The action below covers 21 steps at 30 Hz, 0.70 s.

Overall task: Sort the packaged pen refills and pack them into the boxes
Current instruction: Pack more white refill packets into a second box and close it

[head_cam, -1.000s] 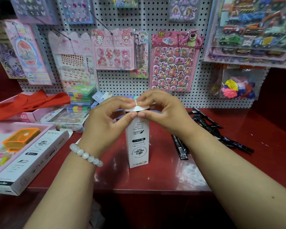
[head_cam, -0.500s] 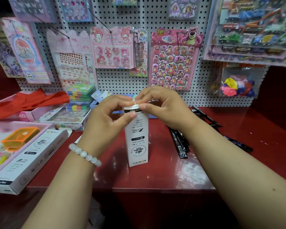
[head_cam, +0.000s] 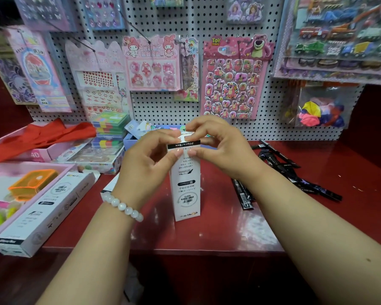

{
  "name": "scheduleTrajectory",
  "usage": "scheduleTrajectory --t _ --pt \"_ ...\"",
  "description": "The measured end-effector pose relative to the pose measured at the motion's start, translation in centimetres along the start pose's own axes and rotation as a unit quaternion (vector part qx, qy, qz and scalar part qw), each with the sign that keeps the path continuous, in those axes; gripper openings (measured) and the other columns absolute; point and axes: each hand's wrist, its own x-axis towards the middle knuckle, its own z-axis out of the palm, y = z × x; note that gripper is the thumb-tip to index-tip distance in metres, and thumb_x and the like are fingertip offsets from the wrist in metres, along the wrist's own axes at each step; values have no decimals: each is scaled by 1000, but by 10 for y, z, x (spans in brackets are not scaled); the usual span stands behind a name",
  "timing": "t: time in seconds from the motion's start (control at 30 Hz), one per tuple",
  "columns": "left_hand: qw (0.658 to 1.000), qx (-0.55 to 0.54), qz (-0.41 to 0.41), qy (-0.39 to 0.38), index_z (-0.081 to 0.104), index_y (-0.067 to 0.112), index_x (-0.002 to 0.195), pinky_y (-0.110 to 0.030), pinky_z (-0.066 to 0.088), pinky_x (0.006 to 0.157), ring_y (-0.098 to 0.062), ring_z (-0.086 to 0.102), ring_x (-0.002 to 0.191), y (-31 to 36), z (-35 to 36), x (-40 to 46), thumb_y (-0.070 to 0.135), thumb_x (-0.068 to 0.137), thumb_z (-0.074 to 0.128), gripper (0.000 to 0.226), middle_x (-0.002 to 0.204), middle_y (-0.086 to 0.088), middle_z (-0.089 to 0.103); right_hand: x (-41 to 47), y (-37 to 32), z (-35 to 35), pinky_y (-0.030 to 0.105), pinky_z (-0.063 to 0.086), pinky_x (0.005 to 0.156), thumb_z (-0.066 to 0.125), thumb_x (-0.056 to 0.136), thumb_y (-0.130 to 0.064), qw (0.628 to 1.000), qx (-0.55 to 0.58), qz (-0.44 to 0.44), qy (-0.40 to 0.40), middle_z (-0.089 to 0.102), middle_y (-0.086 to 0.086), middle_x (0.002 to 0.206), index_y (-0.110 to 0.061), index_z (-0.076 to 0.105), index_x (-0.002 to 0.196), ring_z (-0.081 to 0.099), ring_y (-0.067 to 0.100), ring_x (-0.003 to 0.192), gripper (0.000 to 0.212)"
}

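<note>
Pinching the top end of the upright white box, both hands are working right at its flap: the left hand has thumb and fingertips clamped on the top left edge, and the right hand grips the top right the same way. So both are grasping the box, neither is free.

That box stands on end in the middle of the red table, print upside down, with a black "20pcs/Box" band just under the fingers. Looks like thin glossy card, so I'd guess it's light, a bit tippy standing like that, and easy to dent if squeezed mid-panel. Corners and flap edges seem the sane place to hold.

Off to the right lie the packaged pen refills, long skinny black sleeves in a loose scatter, probably slick plastic and bendy. A second white box lies flat at the near left edge, beside a pink tray. At the far side a white pegboard carries puffy sticker sheets.
</note>
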Motion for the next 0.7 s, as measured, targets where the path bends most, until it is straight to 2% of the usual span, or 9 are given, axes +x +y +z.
scheduleTrajectory --t 0.1,0.17,0.23,0.3,0.37,0.43,0.5,0.6,0.7 --pt "999 36 9 5 62 42 99 -45 50 94 -17 60 113 -5 0 -1 28 82 62 22 124 3 59 0 2 3 19 50 86 74 73 0 998 40 47 -7 54 2 118 -30 59 96 58 6 103 41" --pt "998 57 7 -6 56 43 113 -32 50 95 -9 57 116 -10 0 -6 22 85 61 35 135 3 48 -7 11 11 27 54 88 72 74 8 988 107 110 -14 53 2 121 -35 48 112 62 13 100 62" --pt "998 49 -37 -22 44 43 128 -26 51 91 -6 61 110 -13 2 -13 12 89 59 52 137 10 45 -19 28 24 34 53 92 69 76 10 976 114 181 -40 54 5 127 -30 33 133 62 17 106 78" --pt "994 60 -87 -33 28 44 137 -22 49 91 1 61 106 -17 3 -18 5 92 55 65 132 26 42 -30 45 36 35 52 91 66 82 3 960 119 249 -49 60 8 123 -21 21 145 63 17 105 81" --pt "983 136 -119 -25 23 33 144 -24 40 102 3 53 117 -24 -2 -22 10 94 53 62 136 23 40 -32 54 42 33 54 84 64 87 -8 950 129 285 -10 66 12 113 -21 23 145 65 18 94 72" --pt "957 259 -132 -4 31 21 144 -23 25 110 -10 40 132 -34 -15 -24 17 95 52 54 145 5 39 -26 64 48 31 54 79 62 90 -17 932 144 330 41 68 14 108 -20 32 139 66 18 85 58" --pt "920 364 -145 3 42 14 139 -25 21 110 -20 33 136 -47 -32 -27 15 92 52 48 146 -6 39 -19 72 57 33 57 74 64 89 -25 914 128 382 58 67 11 111 -19 41 127 68 19 88 45" --pt "848 467 -247 -30 46 20 137 -42 23 113 -31 30 136 -69 -55 -32 23 87 47 50 147 -13 37 -16 84 74 45 49 94 65 82 -38 913 -26 408 17 60 11 125 -21 44 127 59 27 112 52" --pt "795 491 -344 -87 37 34 140 -43 23 112 -32 26 137 -78 -61 -36 26 92 40 49 151 -10 28 -20 78 81 32 28 113 56 92 -30 932 -148 329 -44 39 8 145 -18 39 141 37 23 135 54"
